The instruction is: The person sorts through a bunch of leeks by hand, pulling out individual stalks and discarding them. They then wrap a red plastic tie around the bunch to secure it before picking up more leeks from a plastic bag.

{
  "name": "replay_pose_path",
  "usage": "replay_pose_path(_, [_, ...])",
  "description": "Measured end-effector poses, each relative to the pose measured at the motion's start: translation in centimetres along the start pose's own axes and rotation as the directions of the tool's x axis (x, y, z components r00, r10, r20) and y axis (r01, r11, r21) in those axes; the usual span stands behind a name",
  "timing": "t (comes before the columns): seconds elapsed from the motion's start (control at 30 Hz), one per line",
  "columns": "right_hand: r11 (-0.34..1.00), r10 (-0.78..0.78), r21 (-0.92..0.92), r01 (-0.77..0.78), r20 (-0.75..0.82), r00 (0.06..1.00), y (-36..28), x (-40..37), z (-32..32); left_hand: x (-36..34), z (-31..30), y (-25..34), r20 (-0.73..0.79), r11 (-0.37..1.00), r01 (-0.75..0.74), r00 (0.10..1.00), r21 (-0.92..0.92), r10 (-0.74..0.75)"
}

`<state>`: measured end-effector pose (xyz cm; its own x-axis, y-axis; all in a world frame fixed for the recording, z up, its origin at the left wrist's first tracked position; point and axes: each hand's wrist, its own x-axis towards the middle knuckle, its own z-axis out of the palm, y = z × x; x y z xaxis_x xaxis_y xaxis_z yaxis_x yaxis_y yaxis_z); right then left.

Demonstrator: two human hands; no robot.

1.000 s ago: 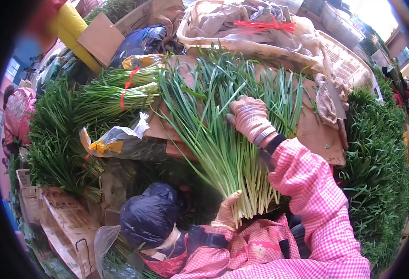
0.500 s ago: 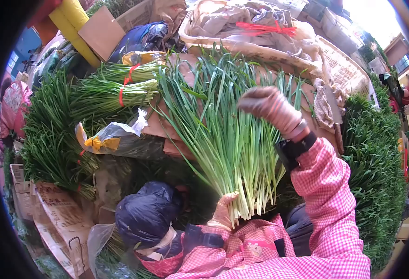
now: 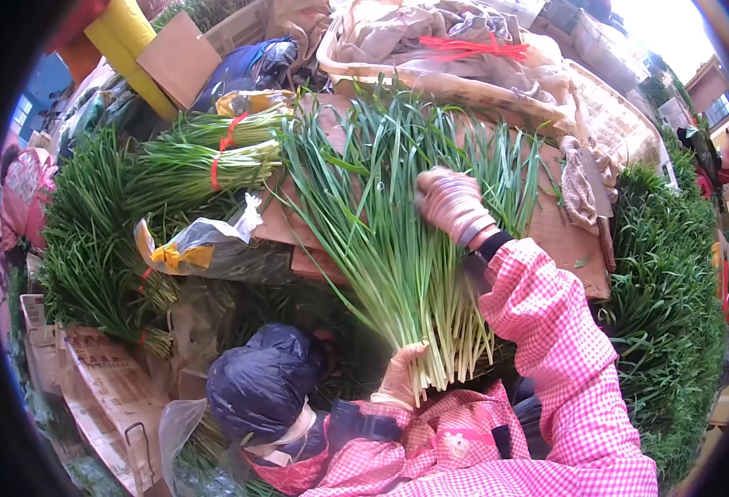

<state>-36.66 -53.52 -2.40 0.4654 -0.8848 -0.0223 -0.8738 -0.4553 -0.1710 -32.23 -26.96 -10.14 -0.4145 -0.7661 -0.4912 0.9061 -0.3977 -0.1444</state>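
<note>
A thick bunch of green chives (image 3: pixel 397 240) fans out over the brown cardboard (image 3: pixel 559 236) in front of me. My left hand (image 3: pixel 402 377), gloved, grips the pale stalk ends at the bottom of the bunch. My right hand (image 3: pixel 453 203), in a pinkish glove with a pink checked sleeve, rests on the leaves at the bunch's upper right, fingers curled into them.
Two bundles tied with red bands (image 3: pixel 207 161) lie at the left. Loose chives are heaped at the left (image 3: pixel 91 248) and right (image 3: pixel 671 290). A basket with cloth and red ties (image 3: pixel 455 50) stands behind. A dark bag (image 3: pixel 265 381) and a plastic bag (image 3: pixel 207 244) are near.
My right hand rose off the leaves half a second ago and has come back down onto the bunch's upper right. The left hand kept hold of the stalk ends.
</note>
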Motion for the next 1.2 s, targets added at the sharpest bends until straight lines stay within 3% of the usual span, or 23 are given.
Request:
replay_pose_path(0.03, [0.998, 0.037, 0.061, -0.031, -0.098, 0.995, 0.6, 0.0, 0.1, 0.1, -0.2, -0.1, 0.013, 1.000, 0.000, 1.000, -0.018, 0.000])
replay_pose_path(0.07, [0.965, 0.090, 0.258, -0.036, -0.201, 0.975, 1.9, 0.2, 0.7, 0.2, -0.3, -0.2, 0.025, 0.999, 0.001, 1.000, -0.035, 0.000])
replay_pose_path(0.1, [0.917, 0.151, 0.392, -0.073, -0.172, 0.973, 2.5, 0.3, 0.1, 0.2, -0.4, -0.2, 0.033, 0.999, 0.007, 0.999, -0.046, -0.005])
replay_pose_path(0.17, [0.838, 0.012, 0.530, 0.129, -0.255, 0.967, 3.0, 0.3, 0.5, 0.2, -0.6, 0.1, 0.076, 0.998, 0.029, 0.997, -0.054, -0.025])
replay_pose_path(0.23, [0.859, -0.219, 0.435, 0.271, -0.167, 0.961, 2.7, -0.5, 0.5, 0.1, -0.2, -0.1, 0.066, 0.999, 0.017, 0.998, -0.047, -0.014])
replay_pose_path(0.27, [0.930, -0.252, 0.253, 0.267, -0.092, 0.963, 1.9, -0.9, 0.1, -0.3, 1.0, -0.2, 0.032, 1.000, -0.008, 0.999, -0.030, 0.009])
replay_pose_path(0.3, [0.978, -0.208, 0.024, 0.208, -0.024, 0.978, 1.1, -1.2, -0.2, -0.5, 1.6, -0.2, -0.003, 0.999, -0.035, 0.999, -0.012, 0.035])
replay_pose_path(0.4, [0.978, -0.196, -0.047, 0.201, 0.092, 0.976, 0.6, -0.6, 0.8, -0.2, 0.8, -0.4, -0.091, 0.997, -0.079, 0.993, 0.007, 0.080])
replay_pose_path(0.47, [0.974, -0.169, -0.122, 0.189, 0.157, 0.973, 0.3, -0.1, 1.2, -0.3, 0.9, -0.3, -0.072, 0.998, -0.061, 0.996, 0.009, 0.062])
replay_pose_path(0.57, [0.987, -0.153, -0.026, 0.157, 0.113, 0.982, 0.6, -0.2, 0.8, -0.3, 1.0, -0.3, -0.084, 0.998, -0.048, 0.995, 0.035, 0.051])
replay_pose_path(0.63, [0.992, -0.094, 0.077, 0.104, -0.124, 0.988, 1.7, 0.0, 1.4, -0.1, 0.7, -0.1, -0.070, 0.999, -0.036, 0.997, 0.019, 0.037])
replay_pose_path(0.67, [0.962, -0.028, 0.266, 0.067, -0.148, 0.989, 2.0, 0.1, 1.0, -0.1, 0.3, 0.0, -0.049, 1.000, -0.016, 0.999, -0.005, 0.016])
replay_pose_path(0.7, [0.893, 0.046, 0.448, 0.030, -0.156, 0.987, 2.4, 0.4, 0.6, -0.1, 0.0, 0.0, -0.031, 1.000, 0.006, 1.000, -0.029, -0.007])
replay_pose_path(0.83, [0.744, 0.080, 0.668, 0.009, -0.102, 0.992, 3.5, 1.3, -0.9, -0.1, 0.0, -0.2, -0.044, 0.998, -0.050, 0.998, 0.035, 0.052])
replay_pose_path(0.97, [0.405, 0.072, 0.913, 0.039, -0.075, 0.995, 3.3, -0.2, -4.7, -0.4, 1.0, -0.1, -0.050, 0.991, -0.044, 0.997, 0.129, 0.051])
replay_pose_path(1.03, [0.470, 0.050, 0.882, 0.019, -0.048, 0.998, 1.7, -3.6, -8.8, -0.2, 0.5, -0.1, -0.045, 0.993, -0.049, 0.998, 0.111, 0.054])
replay_pose_path(1.1, [0.347, -0.028, 0.930, -0.120, 0.138, 0.990, 0.8, -7.9, -11.5, -0.1, 0.8, -0.1, -0.035, 0.995, -0.062, 0.997, 0.082, 0.065])
replay_pose_path(1.13, [0.361, -0.145, 0.912, -0.195, 0.262, 0.954, 0.6, -10.4, -13.0, -0.1, 0.4, 0.1, -0.011, 0.994, -0.052, 0.999, 0.092, 0.054])
replay_pose_path(1.17, [0.385, -0.255, 0.884, -0.265, 0.378, 0.890, 0.8, -12.7, -13.9, 0.0, 0.3, 0.2, 0.014, 0.994, -0.042, 0.999, 0.103, 0.041])
replay_pose_path(1.2, [0.436, -0.524, 0.870, -0.230, 0.453, 0.721, 1.6, -14.2, -12.6, 0.0, 0.6, 0.1, -0.022, 0.991, -0.068, 0.997, 0.114, 0.071])
